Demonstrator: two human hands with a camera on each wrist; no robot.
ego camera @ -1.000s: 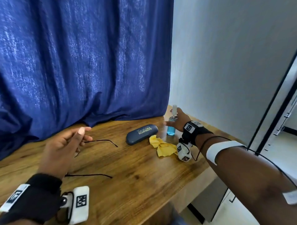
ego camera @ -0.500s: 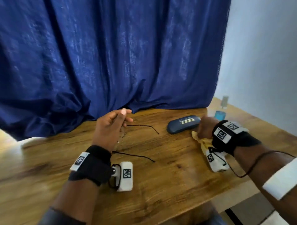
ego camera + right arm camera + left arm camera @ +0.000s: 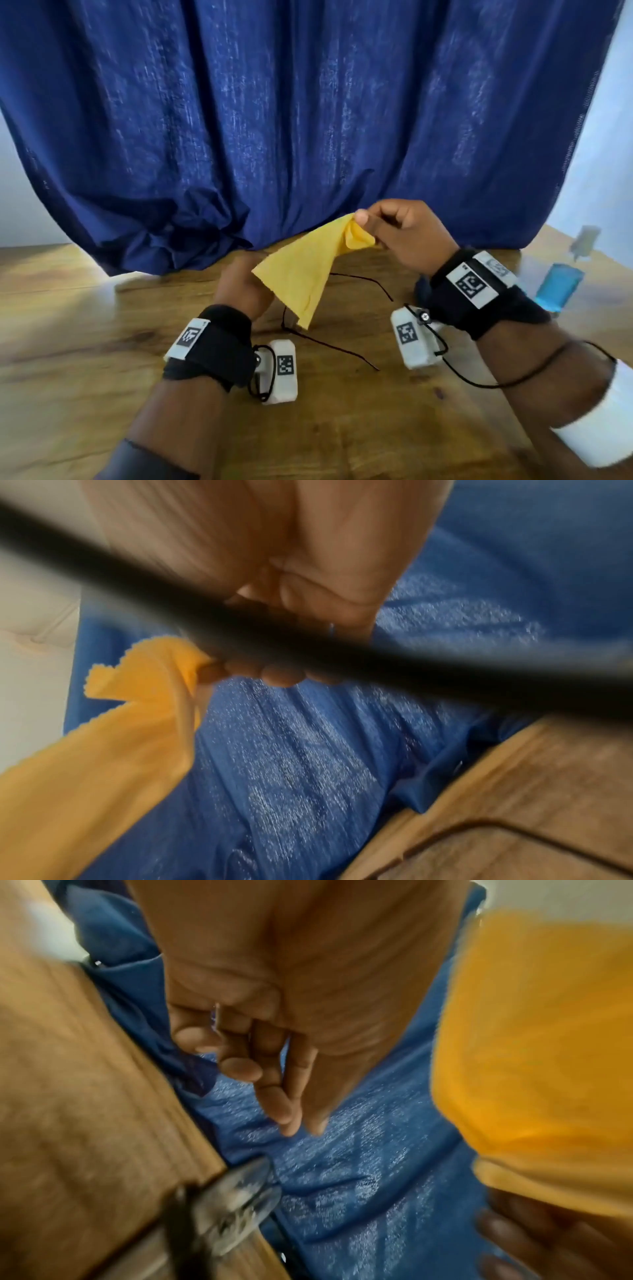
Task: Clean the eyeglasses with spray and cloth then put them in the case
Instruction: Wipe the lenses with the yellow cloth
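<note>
Head view: high, looking forward-down over wooden table (image 3: 102, 342) toward blue curtain (image 3: 308, 120); wrist views: very close, along fingers; all three share yellow cloth (image 3: 301, 274), curtain

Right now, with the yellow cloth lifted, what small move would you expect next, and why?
Probably the right hand brings the yellow cloth down onto a lens of the eyeglasses. It pinches the cloth by one corner, the cloth hangs just above them, and the left hand is at the frame.
</note>
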